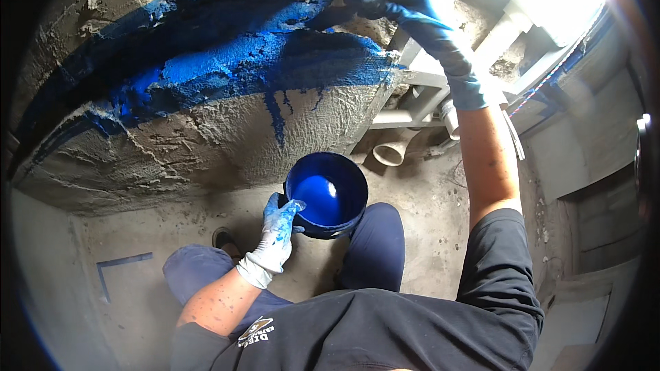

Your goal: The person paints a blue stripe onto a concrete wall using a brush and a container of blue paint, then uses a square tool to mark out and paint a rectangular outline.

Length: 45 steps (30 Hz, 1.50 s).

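Observation:
My left hand (280, 227), in a white glove smeared with blue, grips the rim of a dark round bucket (331, 232). Blue paint (316, 196) lies inside, with a bright glint on it. Up at the top, my right hand (402, 3) wears a blue-stained glove, its fingers closed round what looks like a paintbrush (331, 18). That brush is dark with paint and partly hidden by the fingers. Its end meets the rough plastered block (227, 130), along a recess coated in wet blue. Blue drips run down the block's bare grey face below the coated band.
To the right of the block stands a pale frame (419, 106), with a white pipe end (390, 154) below it. Strong light glares at the upper right. My bent knees (378, 240) flank the bucket. Blue tape (125, 259) marks a corner on the concrete floor (433, 233).

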Motion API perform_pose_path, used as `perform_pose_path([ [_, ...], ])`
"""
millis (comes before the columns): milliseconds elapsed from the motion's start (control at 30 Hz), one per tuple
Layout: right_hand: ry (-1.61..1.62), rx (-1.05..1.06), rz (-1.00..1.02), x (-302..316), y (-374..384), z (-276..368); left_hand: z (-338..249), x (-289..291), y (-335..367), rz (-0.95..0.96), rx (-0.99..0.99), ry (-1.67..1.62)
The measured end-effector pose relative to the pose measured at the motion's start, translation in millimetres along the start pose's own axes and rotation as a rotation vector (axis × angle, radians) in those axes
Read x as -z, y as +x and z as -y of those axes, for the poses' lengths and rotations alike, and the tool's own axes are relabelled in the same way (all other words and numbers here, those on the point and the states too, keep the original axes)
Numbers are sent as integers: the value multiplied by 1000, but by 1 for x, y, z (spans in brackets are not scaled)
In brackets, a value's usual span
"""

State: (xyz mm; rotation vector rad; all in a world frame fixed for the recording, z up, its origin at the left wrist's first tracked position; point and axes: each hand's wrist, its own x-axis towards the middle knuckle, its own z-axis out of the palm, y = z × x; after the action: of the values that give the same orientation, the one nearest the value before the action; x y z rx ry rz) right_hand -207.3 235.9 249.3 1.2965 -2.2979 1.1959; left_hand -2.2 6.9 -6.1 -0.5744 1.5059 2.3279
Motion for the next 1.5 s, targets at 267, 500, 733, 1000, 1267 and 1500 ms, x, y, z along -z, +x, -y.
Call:
perform_pose_path([
  [267,138,69,193,11,8,-14,-4,-6,4,7,-12,-29],
  [500,301,144,151,2,-11,-28,1,-3,7,41,-32,-47],
  [733,-22,-26,4,-13,-15,-15,-4,-7,2,21,-12,12],
  [1000,-372,52,-75,-28,-14,10,-1,-5,8,9,-10,-13],
  [1267,-291,130,-17,-4,-22,11,2,-8,14,71,-104,38],
  [1500,199,56,-428,-23,-95,28,12,13,-1,-20,-287,153],
])
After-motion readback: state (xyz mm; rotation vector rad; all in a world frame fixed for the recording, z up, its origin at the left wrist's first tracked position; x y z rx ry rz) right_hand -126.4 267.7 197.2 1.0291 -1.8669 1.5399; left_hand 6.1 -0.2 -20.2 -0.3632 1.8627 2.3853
